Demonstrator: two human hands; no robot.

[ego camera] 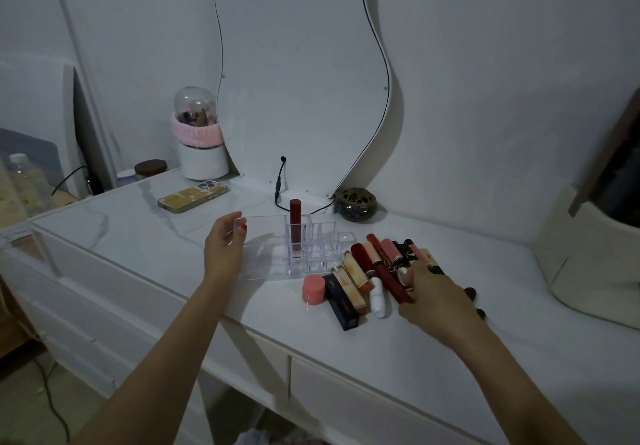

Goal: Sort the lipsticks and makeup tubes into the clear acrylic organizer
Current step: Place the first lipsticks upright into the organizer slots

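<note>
The clear acrylic organizer (311,247) stands on the white bench (145,223), in front of the mirror base, and holds one item only: a dark red tube (295,224) standing upright in a rear compartment on the left side of the grid. All other visible compartments appear empty, though the clear walls make this hard to confirm. The remaining stock lies in a loose pile (374,271) on the bench, just to the right of the organizer and touching or nearly touching its front right corner. The pile includes a long dark red tube (388,275), gold-cased lipsticks (355,280), a black case (341,306), a small white tube (377,299) and a round pink jar (313,289). Judged from this layout, the task is at an early stage: one item sorted, roughly a dozen left. The left hand (225,247) reaches forward with the forearm extended and rests against the left end of the organizer; its grip is lightly curled on the upper left corner, thumb and fingers pressing the acrylic edge, apparently to steady the unit. The right hand (433,295) is extended over the right part of the pile, palm down, knuckles toward the camera. Its fingers are curled onto the items beneath, but they are hidden, so I cannot tell whether the grip has closed on any one item.
</note>
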